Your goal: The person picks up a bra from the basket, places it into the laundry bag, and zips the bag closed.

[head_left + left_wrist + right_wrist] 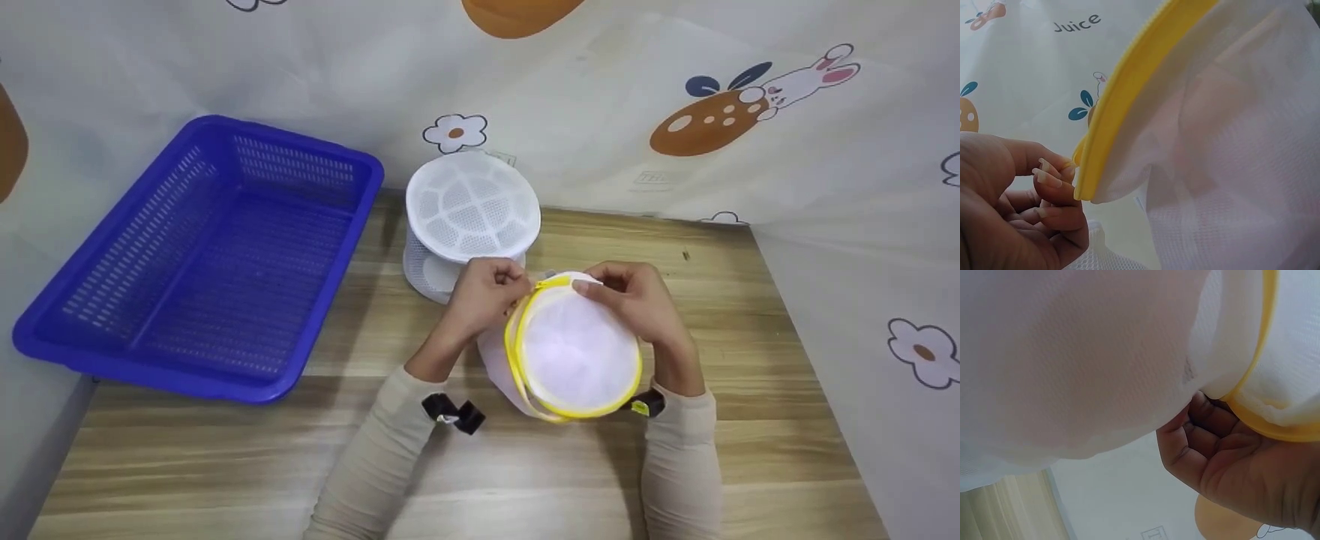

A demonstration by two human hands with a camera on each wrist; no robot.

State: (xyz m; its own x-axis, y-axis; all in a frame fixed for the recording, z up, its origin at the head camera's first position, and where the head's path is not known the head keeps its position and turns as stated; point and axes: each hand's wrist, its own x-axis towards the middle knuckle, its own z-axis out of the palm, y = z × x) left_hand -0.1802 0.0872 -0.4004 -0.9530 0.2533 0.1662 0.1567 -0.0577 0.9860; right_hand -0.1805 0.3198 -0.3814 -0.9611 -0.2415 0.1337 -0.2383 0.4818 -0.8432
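Fingertips of a person's left hand [484,300] pinch the end of a yellow zip trim [514,337], while the right hand [634,300] grips the far rim to the right of it, thumb on top and fingers bent behind. Between them, right of centre over a wood-grain table [780,450], is a white, drum-shaped mesh bag [581,352], its round end tilted toward the near side. The bag looks light, soft-walled and hardly fragile, apt to sag and crease; the trimmed rim seems stiffest and the surest hold, as thin mesh could bunch. Just beyond and to the left stands a white mesh cylinder [472,210]; farther left lies a deep blue plastic basket [324,300] with slotted walls. (A pale backdrop [562,112], printed with flowers and a rabbit, lines the far side.) Whether the left fingers have the zip's slider or only its tab cannot be told. The right fingertips partly vanish behind fabric, the bag's underside is hidden, and the sleeves [375,457] are cut off at the near edge.
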